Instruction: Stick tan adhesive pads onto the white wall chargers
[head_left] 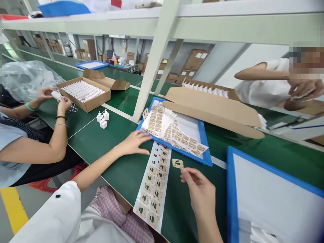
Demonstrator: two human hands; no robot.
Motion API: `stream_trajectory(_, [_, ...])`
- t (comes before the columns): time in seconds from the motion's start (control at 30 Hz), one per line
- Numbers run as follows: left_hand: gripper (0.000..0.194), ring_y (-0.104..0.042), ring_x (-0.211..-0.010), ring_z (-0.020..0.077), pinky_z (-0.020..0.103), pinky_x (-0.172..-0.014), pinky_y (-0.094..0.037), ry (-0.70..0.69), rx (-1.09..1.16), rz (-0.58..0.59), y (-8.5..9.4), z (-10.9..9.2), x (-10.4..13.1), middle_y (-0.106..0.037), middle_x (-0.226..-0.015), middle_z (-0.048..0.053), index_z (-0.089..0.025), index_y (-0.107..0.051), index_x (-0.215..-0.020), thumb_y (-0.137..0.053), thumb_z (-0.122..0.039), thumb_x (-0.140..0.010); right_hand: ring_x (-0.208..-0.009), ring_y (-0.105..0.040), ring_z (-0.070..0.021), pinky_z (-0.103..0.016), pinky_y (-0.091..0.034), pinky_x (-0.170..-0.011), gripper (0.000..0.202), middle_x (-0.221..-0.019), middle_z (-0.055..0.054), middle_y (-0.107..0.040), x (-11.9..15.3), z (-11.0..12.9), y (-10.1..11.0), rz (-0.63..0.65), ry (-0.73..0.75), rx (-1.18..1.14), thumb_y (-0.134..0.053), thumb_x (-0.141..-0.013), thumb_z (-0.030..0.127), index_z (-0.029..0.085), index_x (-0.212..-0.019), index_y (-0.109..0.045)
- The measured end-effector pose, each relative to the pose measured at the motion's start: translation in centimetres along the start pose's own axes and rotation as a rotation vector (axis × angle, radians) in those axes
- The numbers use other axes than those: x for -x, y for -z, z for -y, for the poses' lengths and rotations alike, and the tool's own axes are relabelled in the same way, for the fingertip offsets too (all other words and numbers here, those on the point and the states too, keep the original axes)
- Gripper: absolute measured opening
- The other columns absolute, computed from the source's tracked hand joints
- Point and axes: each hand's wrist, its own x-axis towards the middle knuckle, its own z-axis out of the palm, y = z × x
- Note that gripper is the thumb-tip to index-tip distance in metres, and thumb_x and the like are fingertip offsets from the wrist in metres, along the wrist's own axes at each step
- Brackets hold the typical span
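Between thumb and fingers, my right hand [197, 185] pinches a tan adhesive sticker [177, 163] with cut-outs, held above the green bench. My left hand [134, 143] is stretched out with its fingers apart, near the edge of a blue-rimmed tray [206, 141] and the top of a sticker sheet [152, 180]. That sheet lies lengthwise on the bench, with rows of tan stickers and bare spots near its top left. More sticker sheets [174, 130] lie loosely heaped in the tray. Three white plugs [103, 118] stand on the bench left of the tray.
A second blue-rimmed tray [230, 189] stands at right. Behind are an open carton [210, 108] and a pale upright post [157, 60]. At left a co-worker's hands [54, 98] hold a white part by a carton of white pieces [98, 101]. Another person sits across.
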Motion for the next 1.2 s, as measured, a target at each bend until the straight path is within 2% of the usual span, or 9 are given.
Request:
stream_trajectory(0.13, [0.049,-0.036,-0.148,0.041,0.067,-0.12,-0.028,0.404,-0.223,-0.221,3.7,4.9,3.6,-0.044,-0.157,0.023,-0.011,-0.05,-0.146,-0.055,-0.024,-0.099,-0.057,-0.057,-0.013,-0.025,-0.05,-0.051,0.047,-0.064,-0.002,-0.064,0.1,0.9,0.0,0.001,-0.388,-0.465,-0.096,-0.047,0.053,0.018,-0.068,-0.072])
stream_trajectory(0.23, [0.04,-0.049,-0.139,0.0367,0.065,-0.114,-0.039,0.537,-0.331,-0.209,4.5,8.0,5.0,-0.055,-0.144,0.018,-0.013,-0.06,-0.132,-0.065,-0.027,-0.095,-0.057,-0.056,-0.0116,-0.023,-0.05,-0.05,0.048,-0.062,-0.001,-0.062,0.3,1.8,-0.3,0.117,-0.476,-0.577,-0.099,-0.041,0.051,0.017,-0.062,-0.072])
stream_trajectory(0.37, [0.039,-0.063,-0.119,0.0253,0.049,-0.101,-0.056,0.543,-0.345,-0.172,4.2,9.5,4.3,-0.062,-0.134,0.011,-0.016,-0.06,-0.13,-0.064,-0.038,-0.097,-0.056,-0.055,-0.0095,-0.02,-0.05,-0.05,0.048,-0.061,0.0,-0.06,0.3,2.2,-0.4,0.164,-0.52,-0.637,-0.1,-0.04,0.05,0.017,-0.06,-0.072])
stream_trajectory(0.63, [0.039,-0.065,-0.112,0.0235,0.046,-0.096,-0.058,0.432,-0.033,-0.252,7.2,8.9,4.4,-0.064,-0.128,0.011,-0.015,-0.061,-0.127,-0.064,-0.039,-0.097,-0.053,-0.054,-0.0092,-0.021,-0.049,-0.047,0.048,-0.056,0.0,-0.058,-0.3,2.4,-0.2,0.168,-0.498,-0.708,-0.102,-0.036,0.046,0.016,-0.057,-0.07])
stream_trajectory(0.73, [0.035,-0.067,-0.109,0.023,0.045,-0.096,-0.057,0.275,0.19,-0.317,6.8,6.0,6.8,-0.067,-0.121,0.01,-0.015,-0.061,-0.12,-0.063,-0.041,-0.097,-0.053,-0.054,-0.0096,-0.021,-0.048,-0.047,0.048,-0.057,0.0,-0.06,-0.3,2.8,0.2,0.098,-0.46,-0.724,-0.102,-0.035,0.044,0.016,-0.057,-0.069])
stream_trajectory(0.83, [0.034,-0.068,-0.112,0.0231,0.04,-0.093,-0.058,0.095,0.492,-0.416,3.2,0.4,9.6,-0.066,-0.125,0.014,-0.02,-0.044,-0.125,-0.048,-0.045,-0.102,-0.056,-0.053,-0.0098,-0.021,-0.047,-0.049,0.048,-0.057,0.002,-0.058,1.8,3.7,0.9,-0.026,-0.425,-0.754,-0.1,-0.038,0.046,0.02,-0.058,-0.067])
stream_trajectory(1.0, [0.043,-0.071,-0.107,0.0225,0.035,-0.086,-0.059,-0.23,1.042,-0.435,-2.6,-10.0,12.2,-0.067,-0.117,0.01,-0.026,-0.041,-0.123,-0.061,-0.051,-0.095,-0.055,-0.049,-0.0098,-0.022,-0.042,-0.048,0.035,-0.06,0.003,-0.051,9.8,7.3,1.2,-0.037,-0.299,-0.845,-0.086,-0.072,0.042,0.02,-0.06,-0.061])
stream_trajectory(1.1, [0.041,-0.067,-0.107,0.0212,0.035,-0.09,-0.056,-0.274,1.199,-0.409,-3.1,-13.1,12.1,-0.066,-0.114,0.008,-0.027,-0.053,-0.126,-0.071,-0.041,-0.091,-0.052,-0.044,-0.0093,-0.021,-0.037,-0.045,0.032,-0.061,0.003,-0.044,13.7,9.5,0.6,-0.072,-0.246,-0.866,-0.078,-0.08,0.038,0.02,-0.062,-0.059])
stream_trajectory(1.2, [0.041,-0.066,-0.104,0.0208,0.033,-0.089,-0.054,-0.28,1.142,-0.35,-2.8,-14.0,11.8,-0.065,-0.113,0.008,-0.025,-0.06,-0.126,-0.075,-0.035,-0.089,-0.05,-0.037,-0.0093,-0.021,-0.033,-0.043,0.031,-0.06,0.004,-0.038,15.4,10.3,0.1,-0.129,-0.214,-0.858,-0.073,-0.084,0.035,0.021,-0.062,-0.055])
